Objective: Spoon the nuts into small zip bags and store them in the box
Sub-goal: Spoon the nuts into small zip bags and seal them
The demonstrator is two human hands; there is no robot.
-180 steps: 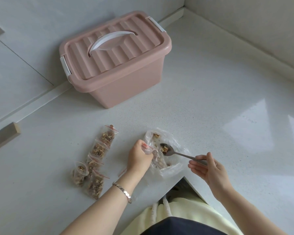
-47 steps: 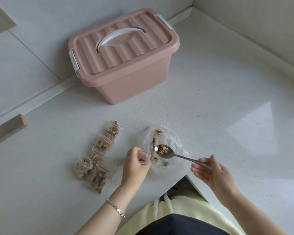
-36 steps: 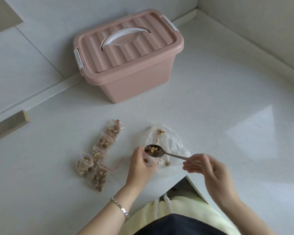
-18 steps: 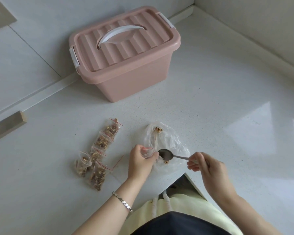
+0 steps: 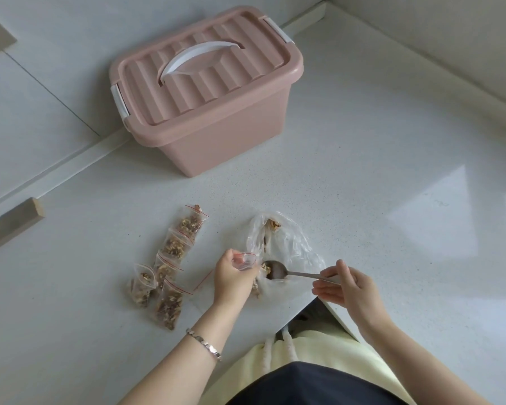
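**Fingers pinch a small bag beside a loaded spoon**

The fingers of the left hand are curled round a small zip bag, holding it up with its red-striped mouth turned to the right. The right hand pinches the handle of a metal spoon between thumb and curled fingers. The spoon's bowl lies just beside the bag's mouth, over the near part of a large clear bag. A few nuts sit at the bowl's left edge; whether the spoon touches the small bag is hard to tell through the crumpled plastic.

More nuts lie at the far end of the large bag. To the left of the left hand, filled zip bags lie in an overlapping row on the white counter. The pink box stands far back against the wall, well apart from the hands, its ribbed lid on. A bracelet circles the left wrist.
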